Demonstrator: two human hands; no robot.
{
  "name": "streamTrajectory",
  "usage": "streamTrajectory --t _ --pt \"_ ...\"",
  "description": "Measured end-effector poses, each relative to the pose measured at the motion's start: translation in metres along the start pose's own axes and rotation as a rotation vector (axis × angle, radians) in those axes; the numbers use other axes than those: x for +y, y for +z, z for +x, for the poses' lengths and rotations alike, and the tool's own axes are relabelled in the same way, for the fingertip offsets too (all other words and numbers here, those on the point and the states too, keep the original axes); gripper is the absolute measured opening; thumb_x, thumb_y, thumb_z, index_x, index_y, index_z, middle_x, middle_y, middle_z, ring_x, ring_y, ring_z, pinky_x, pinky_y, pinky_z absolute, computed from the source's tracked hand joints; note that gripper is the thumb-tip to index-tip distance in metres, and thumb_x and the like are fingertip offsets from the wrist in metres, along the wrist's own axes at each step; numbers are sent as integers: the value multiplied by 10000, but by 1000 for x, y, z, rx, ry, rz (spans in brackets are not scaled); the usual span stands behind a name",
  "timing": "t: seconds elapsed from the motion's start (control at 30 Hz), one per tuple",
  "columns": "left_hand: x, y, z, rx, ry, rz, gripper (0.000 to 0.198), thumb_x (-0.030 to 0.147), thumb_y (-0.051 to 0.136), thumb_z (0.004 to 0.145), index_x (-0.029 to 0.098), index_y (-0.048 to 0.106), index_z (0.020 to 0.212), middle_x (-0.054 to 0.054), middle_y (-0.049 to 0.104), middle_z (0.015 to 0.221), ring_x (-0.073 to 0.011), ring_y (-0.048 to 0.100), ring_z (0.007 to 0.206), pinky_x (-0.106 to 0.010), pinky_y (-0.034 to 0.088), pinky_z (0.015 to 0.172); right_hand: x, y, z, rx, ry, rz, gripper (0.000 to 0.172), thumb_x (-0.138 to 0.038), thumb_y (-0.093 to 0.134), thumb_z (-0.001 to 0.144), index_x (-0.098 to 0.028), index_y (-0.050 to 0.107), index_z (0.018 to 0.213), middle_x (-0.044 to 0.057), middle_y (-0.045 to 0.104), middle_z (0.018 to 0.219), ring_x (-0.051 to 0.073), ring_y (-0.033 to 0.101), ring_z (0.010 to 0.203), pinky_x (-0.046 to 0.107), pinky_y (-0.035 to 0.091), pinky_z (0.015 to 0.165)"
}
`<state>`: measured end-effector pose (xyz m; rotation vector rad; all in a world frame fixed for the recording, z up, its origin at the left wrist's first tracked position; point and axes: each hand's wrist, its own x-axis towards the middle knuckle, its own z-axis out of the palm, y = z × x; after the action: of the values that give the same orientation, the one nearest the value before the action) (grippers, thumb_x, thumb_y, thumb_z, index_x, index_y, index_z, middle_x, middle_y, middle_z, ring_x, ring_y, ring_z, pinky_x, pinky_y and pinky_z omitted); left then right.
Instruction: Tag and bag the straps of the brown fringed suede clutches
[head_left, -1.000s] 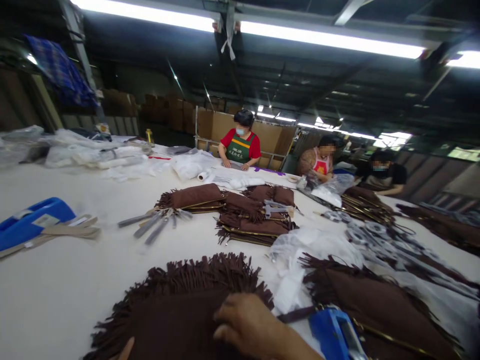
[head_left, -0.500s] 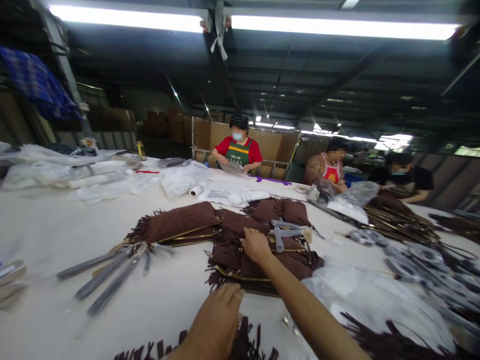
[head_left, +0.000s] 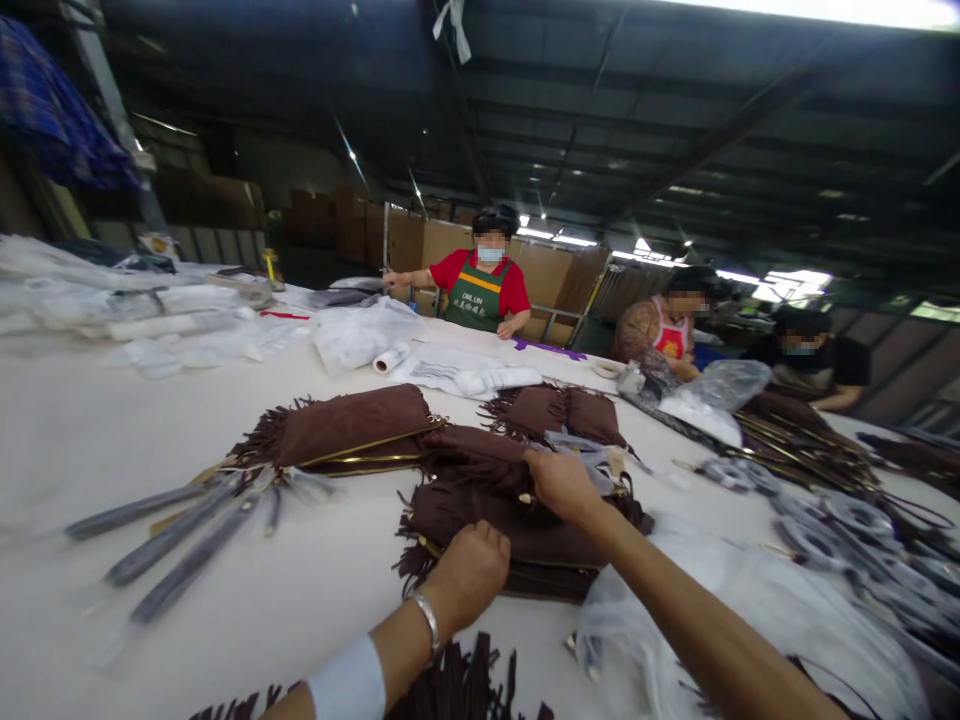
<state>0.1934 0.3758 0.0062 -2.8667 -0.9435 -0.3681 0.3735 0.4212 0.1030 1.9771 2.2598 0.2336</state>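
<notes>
A dark brown fringed bag (head_left: 472, 505) with a gold zip lies on top of a small pile in the middle of the table. My right hand (head_left: 564, 485) pinches its far right edge, beside a strap wrapped in clear plastic (head_left: 592, 455). With its fingers curled, my left hand (head_left: 469, 572) grips the near edge by the zip; the fingertips are hidden. On that wrist is a silver bracelet (head_left: 429, 622). More brown bags (head_left: 356, 428) lie stacked to the left, and two small fringed pieces (head_left: 559, 412) sit behind the pile.
Plastic-wrapped straps (head_left: 176, 545) stick out on the left. Clear plastic bags (head_left: 705, 560) and grey wrapped coils (head_left: 847, 530) cover the right side. Brown fringe (head_left: 465, 680) lies closest to me. Across the table (head_left: 315, 560) a person in a green apron (head_left: 480, 295) stands; two more people sit at right.
My left hand has moved up and forward onto the bag. My right hand has shifted right and closed on the bag's edge. The person opposite has spread their arms.
</notes>
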Motion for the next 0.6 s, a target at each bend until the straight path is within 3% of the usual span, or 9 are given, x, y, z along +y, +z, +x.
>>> streamTrajectory --t 0.17,0.23,0.3,0.37,0.43,0.6 --pt "20 3 -32 15 55 -16 175 110 524 846 64 586 1003 -172 629 930 -295 563 858 -403 475 712 -15 11 -68 -98 -78 -11 294 -46 432 803 -146 613 1012 154 676 991 247 645 906 330 452 768" --pt "27 6 -38 3 44 -26 185 121 508 861 63 592 1015 -183 633 963 -301 569 890 -411 474 739 -28 16 -69 -51 -90 3 437 -105 491 776 -117 543 1209 211 587 1212 299 563 1103 390 426 874" --pt "31 7 -42 -6 25 -32 221 143 477 886 50 596 1047 -208 633 1023 -313 570 959 -423 469 785 -43 21 -54 1 -117 36 750 -173 570 714 -134 328 1423 226 361 1449 359 366 1304 471 340 987" --pt "32 7 -44 -2 17 -34 297 171 455 904 16 576 1127 -247 612 1115 -334 546 1061 -435 456 843 -55 26 -34 -2 -104 89 947 -203 619 655 -190 175 1492 201 201 1532 398 248 1359 526 283 1016" --pt "32 6 -47 5 7 -42 382 194 450 909 -19 525 1216 -279 567 1212 -352 508 1144 -442 443 886 -63 32 -16 -30 -42 142 928 -232 610 673 -212 178 1494 200 227 1522 401 316 1317 525 314 984" --pt "32 -5 -52 -10 -72 -121 438 227 436 905 0 503 1274 -272 524 1297 -353 493 1188 -456 436 916 -58 30 -2 6 -2 201 593 -270 493 803 -231 415 1390 123 515 1336 272 529 1140 371 400 923"
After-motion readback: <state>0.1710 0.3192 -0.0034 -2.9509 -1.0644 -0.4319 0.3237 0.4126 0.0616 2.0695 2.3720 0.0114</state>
